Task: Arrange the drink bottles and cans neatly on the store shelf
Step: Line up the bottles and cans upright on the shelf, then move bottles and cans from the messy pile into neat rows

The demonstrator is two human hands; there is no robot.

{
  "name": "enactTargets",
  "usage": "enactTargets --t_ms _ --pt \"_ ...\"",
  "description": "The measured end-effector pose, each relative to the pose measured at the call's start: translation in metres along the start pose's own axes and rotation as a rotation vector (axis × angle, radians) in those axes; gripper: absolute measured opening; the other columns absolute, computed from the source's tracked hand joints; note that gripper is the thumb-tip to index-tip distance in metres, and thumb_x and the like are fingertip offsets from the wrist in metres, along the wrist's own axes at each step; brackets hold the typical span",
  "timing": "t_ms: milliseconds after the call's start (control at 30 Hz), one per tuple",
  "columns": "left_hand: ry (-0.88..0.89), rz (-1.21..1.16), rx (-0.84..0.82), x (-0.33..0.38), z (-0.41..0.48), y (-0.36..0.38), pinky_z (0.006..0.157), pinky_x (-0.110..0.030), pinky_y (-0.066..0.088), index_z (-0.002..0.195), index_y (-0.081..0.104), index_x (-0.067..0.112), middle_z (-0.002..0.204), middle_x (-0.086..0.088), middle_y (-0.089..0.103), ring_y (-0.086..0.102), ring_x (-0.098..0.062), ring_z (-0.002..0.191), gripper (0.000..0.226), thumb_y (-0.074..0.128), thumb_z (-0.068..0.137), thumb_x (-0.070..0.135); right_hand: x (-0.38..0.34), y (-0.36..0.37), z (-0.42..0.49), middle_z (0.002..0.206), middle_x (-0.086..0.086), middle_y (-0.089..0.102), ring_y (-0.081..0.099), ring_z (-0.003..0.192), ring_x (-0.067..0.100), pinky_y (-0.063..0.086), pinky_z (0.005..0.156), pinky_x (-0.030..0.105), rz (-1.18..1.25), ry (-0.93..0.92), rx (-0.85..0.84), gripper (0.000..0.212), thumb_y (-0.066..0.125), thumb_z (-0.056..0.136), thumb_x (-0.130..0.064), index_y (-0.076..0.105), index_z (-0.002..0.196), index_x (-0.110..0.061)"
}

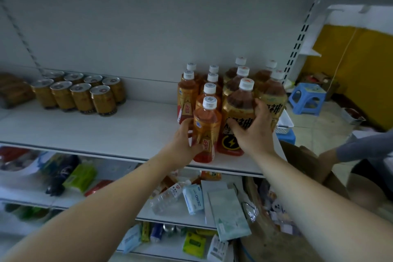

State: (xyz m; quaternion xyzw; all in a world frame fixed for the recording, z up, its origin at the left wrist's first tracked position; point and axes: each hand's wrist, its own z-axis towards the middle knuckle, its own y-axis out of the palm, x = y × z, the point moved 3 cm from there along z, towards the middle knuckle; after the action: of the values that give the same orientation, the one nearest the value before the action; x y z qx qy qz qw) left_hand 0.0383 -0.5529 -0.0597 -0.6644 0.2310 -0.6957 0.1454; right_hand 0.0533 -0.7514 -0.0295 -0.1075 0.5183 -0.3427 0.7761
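On the white shelf (106,130), white-capped drink bottles stand in rows at the right end. My left hand (184,142) grips the front small orange bottle (207,121) near the shelf's front edge. My right hand (254,127) wraps round the front large amber bottle (239,108) with the black label, right beside it. Behind them stand more small orange bottles (188,91) and large amber bottles (274,89). A block of gold cans (80,93) stands at the shelf's left.
Brown packets (12,89) lie at the far left. The lower shelves hold a lying clear water bottle (168,197), boxes and packets. Right of the shelf are a white basket (285,123), a blue stool (307,98) and another person's grey sleeve (365,147).
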Motion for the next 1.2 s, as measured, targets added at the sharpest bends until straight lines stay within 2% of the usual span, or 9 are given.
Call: enactTargets --t_ms 100,200,300,433,600,767,967,1100,1200 --pt "0.002 0.112 -0.084 0.014 0.004 -0.029 0.100 -0.027 0.030 0.146 0.023 0.027 0.130 0.010 0.040 0.035 -0.006 0.119 0.080 0.072 0.082 0.030 -0.023 -0.018 0.013 0.138 0.004 0.036 0.034 0.128 0.018 0.033 0.106 0.036 -0.090 -0.054 0.012 0.080 0.073 0.077 -0.048 0.033 0.140 -0.018" --pt "-0.054 0.206 -0.061 0.012 0.001 -0.077 0.106 -0.032 0.029 0.149 0.021 0.026 0.149 0.003 0.033 0.034 -0.016 0.135 0.080 0.067 0.085 0.040 -0.072 -0.027 0.032 0.143 0.008 0.037 0.032 0.133 0.025 0.028 0.107 0.036 -0.209 -0.164 -0.027 0.076 0.065 0.083 -0.052 0.035 0.143 -0.017" --pt "-0.110 0.352 -0.036 -0.002 -0.015 -0.133 0.109 -0.034 0.029 0.150 0.019 0.026 0.155 -0.002 0.028 0.033 -0.023 0.138 0.081 0.063 0.086 0.046 -0.130 -0.006 0.042 0.148 0.006 0.036 0.035 0.135 0.025 0.030 0.108 0.036 -0.331 -0.243 -0.218 0.073 0.057 0.087 -0.057 0.036 0.145 -0.018" --pt "-0.150 0.487 0.015 -0.025 -0.054 -0.213 0.106 -0.030 0.030 0.150 0.022 0.023 0.154 -0.002 0.030 0.035 -0.023 0.137 0.080 0.063 0.086 0.047 -0.204 0.066 0.030 0.152 0.004 0.035 0.033 0.139 0.024 0.030 0.111 0.035 -0.483 -0.377 -0.428 0.074 0.049 0.089 -0.064 0.035 0.147 -0.021" --pt "-0.194 0.651 0.060 -0.069 -0.107 -0.313 0.107 -0.032 0.032 0.150 0.022 0.024 0.154 -0.003 0.029 0.036 -0.022 0.136 0.078 0.062 0.087 0.046 -0.303 0.182 -0.006 0.155 0.004 0.033 0.032 0.140 0.026 0.031 0.112 0.038 -0.520 -0.484 -0.577 0.080 0.047 0.086 -0.070 0.033 0.149 -0.022" --pt "-0.253 0.695 0.083 -0.126 -0.160 -0.413 0.109 -0.034 0.030 0.150 0.021 0.029 0.156 0.002 0.026 0.033 -0.019 0.138 0.077 0.062 0.087 0.044 -0.393 0.289 -0.046 0.152 0.002 0.037 0.037 0.136 0.026 0.035 0.108 0.040 -0.494 -0.547 -0.665 0.077 0.044 0.086 -0.071 0.034 0.147 -0.025" --pt "-0.343 0.700 0.137 -0.186 -0.198 -0.508 0.110 -0.035 0.030 0.149 0.022 0.027 0.156 0.001 0.025 0.033 -0.020 0.138 0.072 0.060 0.089 0.041 -0.464 0.387 -0.070 0.158 0.004 0.027 0.027 0.144 0.026 0.028 0.114 0.043 -0.459 -0.558 -0.780 0.079 0.043 0.089 -0.068 0.027 0.152 -0.024" --pt "-0.426 0.653 0.171 -0.232 -0.199 -0.560 0.110 -0.036 0.034 0.149 0.023 0.027 0.155 0.001 0.027 0.038 -0.020 0.135 0.073 0.060 0.088 0.042 -0.492 0.452 -0.066 0.152 0.004 0.037 0.038 0.136 0.028 0.038 0.106 0.043 -0.487 -0.584 -0.799 0.079 0.041 0.086 -0.072 0.032 0.149 -0.026" --pt "-0.478 0.664 0.202 -0.262 -0.189 -0.596 0.108 -0.034 0.034 0.149 0.023 0.027 0.154 0.002 0.030 0.039 -0.020 0.135 0.073 0.060 0.088 0.043 -0.511 0.502 -0.054 0.152 0.004 0.038 0.041 0.134 0.028 0.039 0.104 0.041 -0.493 -0.601 -0.798 0.078 0.042 0.086 -0.072 0.031 0.149 -0.026"
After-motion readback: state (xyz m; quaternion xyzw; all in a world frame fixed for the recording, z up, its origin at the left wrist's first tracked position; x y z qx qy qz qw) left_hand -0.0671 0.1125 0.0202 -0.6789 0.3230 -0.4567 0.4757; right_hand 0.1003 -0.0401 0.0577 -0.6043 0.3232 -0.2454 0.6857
